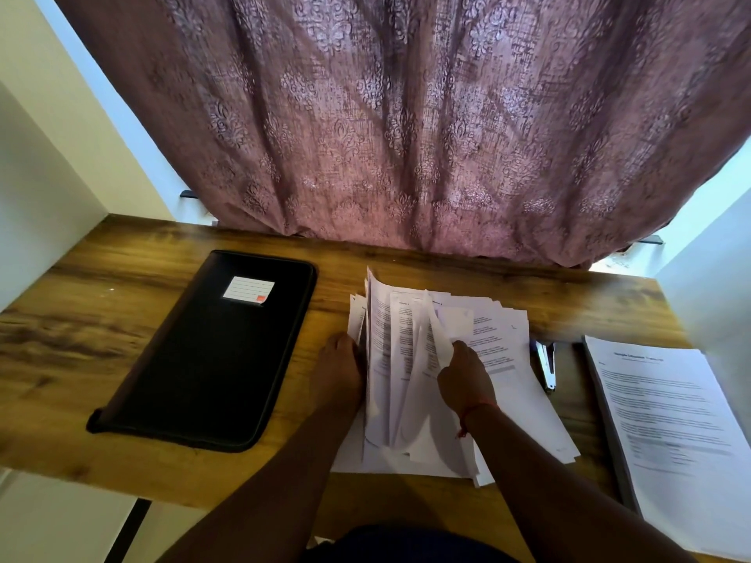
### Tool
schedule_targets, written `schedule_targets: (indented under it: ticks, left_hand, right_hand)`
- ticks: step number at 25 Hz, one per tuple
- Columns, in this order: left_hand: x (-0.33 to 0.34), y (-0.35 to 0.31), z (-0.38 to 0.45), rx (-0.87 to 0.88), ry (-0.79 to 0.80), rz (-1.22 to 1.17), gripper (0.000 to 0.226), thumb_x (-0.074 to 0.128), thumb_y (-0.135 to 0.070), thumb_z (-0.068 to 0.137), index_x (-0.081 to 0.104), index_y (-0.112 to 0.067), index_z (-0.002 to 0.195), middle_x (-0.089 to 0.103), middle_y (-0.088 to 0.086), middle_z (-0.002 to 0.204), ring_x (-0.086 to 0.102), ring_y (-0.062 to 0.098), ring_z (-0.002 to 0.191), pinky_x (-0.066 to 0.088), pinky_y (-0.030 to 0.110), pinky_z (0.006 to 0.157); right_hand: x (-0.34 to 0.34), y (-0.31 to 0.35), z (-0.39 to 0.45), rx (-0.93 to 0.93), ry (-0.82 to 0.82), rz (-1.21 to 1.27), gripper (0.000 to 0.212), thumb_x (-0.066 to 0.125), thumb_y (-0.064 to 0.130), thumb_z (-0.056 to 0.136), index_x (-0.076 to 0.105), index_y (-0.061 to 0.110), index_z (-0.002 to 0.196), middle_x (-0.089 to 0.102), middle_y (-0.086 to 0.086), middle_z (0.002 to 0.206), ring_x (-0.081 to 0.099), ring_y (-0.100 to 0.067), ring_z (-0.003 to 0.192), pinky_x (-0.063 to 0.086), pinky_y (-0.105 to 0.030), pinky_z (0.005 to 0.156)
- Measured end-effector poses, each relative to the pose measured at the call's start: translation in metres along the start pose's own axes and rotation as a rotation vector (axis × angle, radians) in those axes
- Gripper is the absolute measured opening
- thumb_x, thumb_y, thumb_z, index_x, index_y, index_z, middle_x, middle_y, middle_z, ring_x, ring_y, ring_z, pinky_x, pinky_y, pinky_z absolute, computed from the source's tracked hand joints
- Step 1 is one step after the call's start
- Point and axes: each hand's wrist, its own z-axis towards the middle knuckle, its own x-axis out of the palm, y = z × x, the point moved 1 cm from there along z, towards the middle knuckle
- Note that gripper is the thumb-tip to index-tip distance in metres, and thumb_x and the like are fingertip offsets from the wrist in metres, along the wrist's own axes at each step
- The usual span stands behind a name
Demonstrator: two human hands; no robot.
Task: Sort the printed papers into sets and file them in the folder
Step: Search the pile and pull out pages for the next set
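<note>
Item: wooden desk [101,327], its near edge running across the lower view, its far edge lying under a hanging mauve patterned curtain [406,115].

Item: loose stack of printed papers [504,331], sitting mid-desk, its sheets fanning unevenly and its bottom corners reaching close to the near edge. Several sheets are standing lifted and curling.

Item: left hand [337,369], lying along the stack's left edge, fingertips tucking in under the raised sheets; how the fingers are bent cannot be told.

Item: right hand [465,377], pinching one raised sheet on top of the stack.

Item: black zip folder [211,359], lying closed and slanted left of the papers, bare wood showing between them.

Item: stapler [545,363], lying just beside the stack's right edge.

Item: second printed set [666,420], lying at the desk's right end, running out of view.
</note>
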Motion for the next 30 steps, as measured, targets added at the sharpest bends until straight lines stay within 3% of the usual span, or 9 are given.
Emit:
schedule_targets:
  ticks: [2,6,13,16,18,21,25,27,30]
  left_hand:
    - [-0.001,-0.003,-0.001,0.006,-0.036,-0.005,0.014,0.055,-0.024,0.097,0.061,-0.011,0.099,0.061,0.008,0.111,0.056,0.023,0.096,0.050,0.035,0.083]
    - [0.000,-0.002,-0.001,-0.062,0.043,-0.243,0.008,0.056,-0.029,0.098,0.059,-0.023,0.093,0.065,-0.005,0.091,0.063,0.016,0.085,0.050,0.026,0.074]
    - [0.002,0.001,0.003,-0.056,0.222,-0.379,0.023,0.058,-0.005,0.095,0.068,-0.012,0.115,0.067,0.001,0.117,0.060,0.015,0.108,0.048,0.028,0.097]
    - [0.020,0.017,0.009,-0.032,0.190,-0.154,0.027,0.066,-0.033,0.089,0.067,-0.025,0.114,0.063,0.001,0.123,0.058,0.022,0.116,0.050,0.041,0.103]
    - [0.025,0.021,0.011,-0.124,0.159,-0.132,0.048,0.070,-0.054,0.080,0.061,-0.029,0.120,0.059,0.002,0.126,0.056,0.025,0.118,0.051,0.045,0.099]
    - [0.017,0.009,0.008,-0.139,0.144,-0.085,0.076,0.073,-0.058,0.078,0.046,-0.021,0.139,0.051,0.007,0.136,0.048,0.029,0.125,0.045,0.048,0.105]
    - [0.018,0.012,0.007,-0.167,0.129,-0.064,0.093,0.073,-0.058,0.077,0.031,-0.016,0.148,0.044,0.011,0.146,0.043,0.032,0.133,0.039,0.051,0.110]
    - [0.015,0.010,0.003,-0.187,0.129,-0.168,0.076,0.072,-0.050,0.082,0.041,-0.017,0.143,0.051,0.008,0.140,0.049,0.032,0.130,0.043,0.048,0.107]
    - [0.009,0.005,-0.003,-0.065,0.100,-0.142,0.025,0.061,-0.039,0.095,0.062,-0.020,0.112,0.069,0.001,0.109,0.066,0.025,0.102,0.056,0.041,0.089]
  right_hand:
    - [0.000,0.000,-0.001,-0.003,0.000,0.002,0.034,0.060,0.018,0.089,0.054,0.023,0.122,0.061,0.000,0.115,0.061,-0.028,0.110,0.053,-0.054,0.093]
    - [0.000,0.001,-0.002,-0.005,0.000,0.001,0.034,0.060,0.019,0.089,0.053,0.023,0.122,0.061,0.000,0.114,0.061,-0.028,0.109,0.053,-0.053,0.093]
    - [-0.001,0.001,-0.002,0.006,0.005,0.015,0.034,0.060,0.017,0.090,0.054,0.023,0.122,0.061,0.000,0.115,0.061,-0.028,0.110,0.051,-0.053,0.096]
    - [-0.001,0.000,-0.001,0.004,0.009,0.015,0.035,0.060,0.015,0.090,0.054,0.021,0.124,0.061,-0.002,0.119,0.060,-0.029,0.112,0.050,-0.054,0.098]
    - [-0.001,0.000,0.000,0.010,0.000,0.000,0.037,0.059,0.014,0.090,0.053,0.020,0.126,0.061,-0.004,0.122,0.059,-0.029,0.114,0.048,-0.051,0.101]
    - [-0.003,0.001,0.001,0.009,-0.001,-0.035,0.032,0.064,0.018,0.090,0.055,0.019,0.120,0.063,-0.003,0.117,0.060,-0.025,0.108,0.049,-0.046,0.100]
    - [-0.003,0.001,0.000,0.012,0.007,-0.009,0.034,0.059,0.013,0.092,0.053,0.017,0.126,0.060,-0.005,0.123,0.058,-0.029,0.115,0.046,-0.049,0.104]
    - [-0.003,0.002,-0.001,0.010,0.001,0.009,0.034,0.057,0.014,0.091,0.054,0.019,0.124,0.061,-0.004,0.121,0.058,-0.029,0.114,0.048,-0.052,0.101]
    - [-0.002,0.002,-0.003,0.004,0.003,0.023,0.033,0.060,0.016,0.089,0.055,0.022,0.121,0.062,-0.002,0.116,0.060,-0.028,0.110,0.051,-0.053,0.096]
